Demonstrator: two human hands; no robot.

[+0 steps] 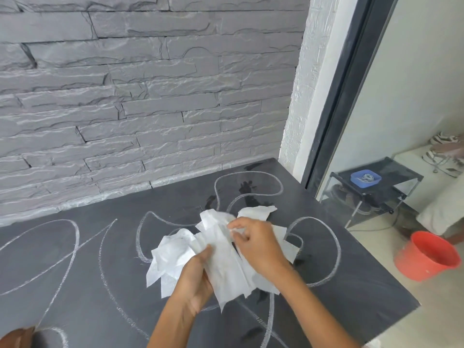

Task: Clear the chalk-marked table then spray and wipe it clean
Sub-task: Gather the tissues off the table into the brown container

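A dark slate table carries looping white chalk lines and wet dark patches near its far right corner. Above its middle I hold a bunch of crumpled white paper tissues. My left hand grips the bunch from below and the left. My right hand pinches the tissue from the right, fingers curled on its upper folds. The tissues hang loosely and partly cover the chalk marks under them.
A grey stone wall backs the table. To the right stand a red bucket on the floor, a small dark glass stand with a blue tray, and shoes. A brown object shows at the bottom left.
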